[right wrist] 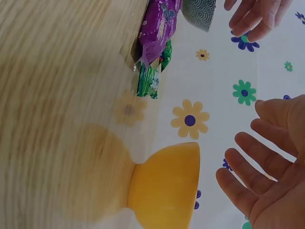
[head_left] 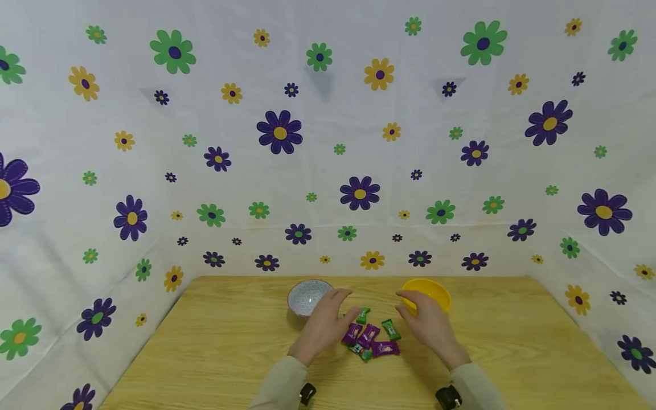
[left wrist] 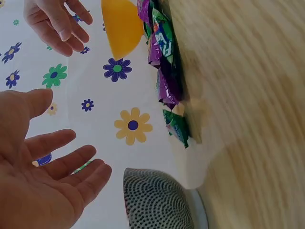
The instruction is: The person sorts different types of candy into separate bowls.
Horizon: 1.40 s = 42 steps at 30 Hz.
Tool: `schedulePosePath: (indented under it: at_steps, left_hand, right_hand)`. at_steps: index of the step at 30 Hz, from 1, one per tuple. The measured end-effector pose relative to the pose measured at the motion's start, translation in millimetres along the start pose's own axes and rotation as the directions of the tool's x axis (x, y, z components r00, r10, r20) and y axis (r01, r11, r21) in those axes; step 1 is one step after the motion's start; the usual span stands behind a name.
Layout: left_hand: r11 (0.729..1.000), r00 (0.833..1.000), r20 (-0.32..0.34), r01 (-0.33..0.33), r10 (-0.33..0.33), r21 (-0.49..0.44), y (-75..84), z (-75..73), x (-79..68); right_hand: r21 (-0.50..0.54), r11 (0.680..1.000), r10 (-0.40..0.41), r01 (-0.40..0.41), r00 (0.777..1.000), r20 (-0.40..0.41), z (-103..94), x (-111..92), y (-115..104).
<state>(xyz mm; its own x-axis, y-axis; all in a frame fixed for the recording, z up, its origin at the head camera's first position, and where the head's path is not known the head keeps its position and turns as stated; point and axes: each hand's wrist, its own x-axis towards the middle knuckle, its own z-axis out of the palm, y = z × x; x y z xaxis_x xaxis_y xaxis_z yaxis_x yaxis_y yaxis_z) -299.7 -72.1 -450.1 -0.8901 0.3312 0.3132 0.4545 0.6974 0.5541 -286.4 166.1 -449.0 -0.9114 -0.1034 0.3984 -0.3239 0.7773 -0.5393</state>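
Observation:
Several purple-wrapped candies [head_left: 385,348] and green-wrapped candies [head_left: 390,329] lie in a loose cluster on the table between the two hands. My left hand [head_left: 326,322] hovers by the grey patterned bowl [head_left: 305,299], its fingers spread and holding nothing. On the other side, my right hand [head_left: 426,322] overlaps the near rim of the yellow bowl [head_left: 435,293] in the head view, also with nothing in it. Both wrist views show relaxed, parted fingers [left wrist: 86,157] held above bowl height. The inside of the yellow bowl is partly hidden by the right hand.
The wooden table [head_left: 215,353] extends to a white flowered cloth [head_left: 359,114] at the back and both sides. Dark straps [head_left: 448,397] circle the wrists over light sleeves [head_left: 282,384].

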Motion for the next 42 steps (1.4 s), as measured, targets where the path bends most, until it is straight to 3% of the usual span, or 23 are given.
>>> schedulePosePath:
  at_steps: [4, 10, 16, 22, 27, 32, 37, 42]
  left_hand:
    - [0.998, 1.0, -0.025, -0.007, 0.006, -0.058, -1.3, 7.1, 5.7]
    - [0.992, 0.999, -0.007, -0.032, 0.031, -0.126, -3.4, 19.2, 16.7]
    - [0.983, 0.999, 0.036, 0.031, -0.025, -0.178, -4.2, 28.7, 27.8]
    - [0.98, 0.993, 0.115, 0.039, -0.017, -0.194, -4.1, 36.1, 38.2]
    - [0.986, 0.979, 0.206, 0.039, -0.005, -0.163, -6.6, 42.1, 49.5]
    - [0.984, 0.95, 0.313, 0.039, 0.017, -0.171, -7.3, 45.2, 63.2]
    - [0.981, 0.914, 0.397, 0.001, 0.077, -0.192, -9.3, 51.1, 71.9]
    - [0.987, 0.893, 0.448, 0.023, 0.051, -0.158, -9.8, 57.1, 74.7]
  right_hand:
    - [0.016, 1.0, 0.014, -0.013, 0.998, -0.053, -2.4, 0, 7]
    - [-0.001, 0.998, 0.06, -0.06, 0.997, -0.056, -4.8, 2, 21]
    - [0.017, 0.996, 0.093, -0.092, 0.992, -0.079, -10.9, 5, 37]
    - [0.073, 0.985, 0.163, -0.156, 0.98, -0.114, -18.2, 7, 52]
    - [0.148, 0.955, 0.268, -0.256, 0.961, -0.07, -21.1, 8, 58]
    - [0.274, 0.889, 0.375, -0.366, 0.927, 0.021, -22.4, 9, 64]
    - [0.421, 0.765, 0.481, -0.487, 0.867, 0.13, -23.5, 11, 70]
    - [0.545, 0.635, 0.525, -0.547, 0.823, 0.215, -23.9, 14, 77]
